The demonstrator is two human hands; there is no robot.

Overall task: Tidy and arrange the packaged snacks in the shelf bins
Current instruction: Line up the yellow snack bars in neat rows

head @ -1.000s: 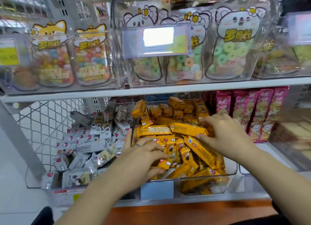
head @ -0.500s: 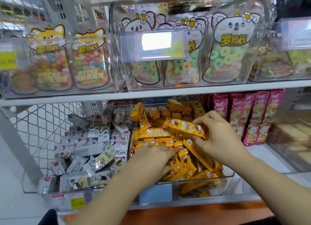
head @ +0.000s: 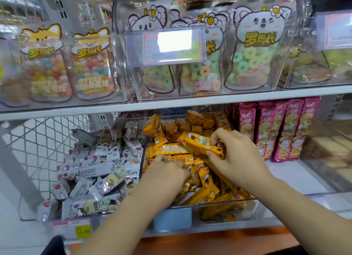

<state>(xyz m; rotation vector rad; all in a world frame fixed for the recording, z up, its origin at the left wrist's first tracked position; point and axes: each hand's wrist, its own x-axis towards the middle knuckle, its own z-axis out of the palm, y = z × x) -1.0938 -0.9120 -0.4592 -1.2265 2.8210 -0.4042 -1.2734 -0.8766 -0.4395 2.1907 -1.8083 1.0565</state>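
A clear bin on the lower shelf is heaped with several yellow snack bars. My right hand grips one long yellow snack bar by its right end, lifted a little above the pile. My left hand lies on the bars at the bin's front left with its fingers curled into them; whether it holds a bar is hidden. The bin to the left holds several white snack bars in a loose heap.
Pink upright packets stand right of the yellow bin. On the upper shelf, clear bins hold candy pouches behind a price tag holder. A wire mesh panel closes the left side. An orange ledge runs below.
My right hand took hold of a long yellow bar and raised it off the pile. My left hand slid further into the bars at the bin's front left.
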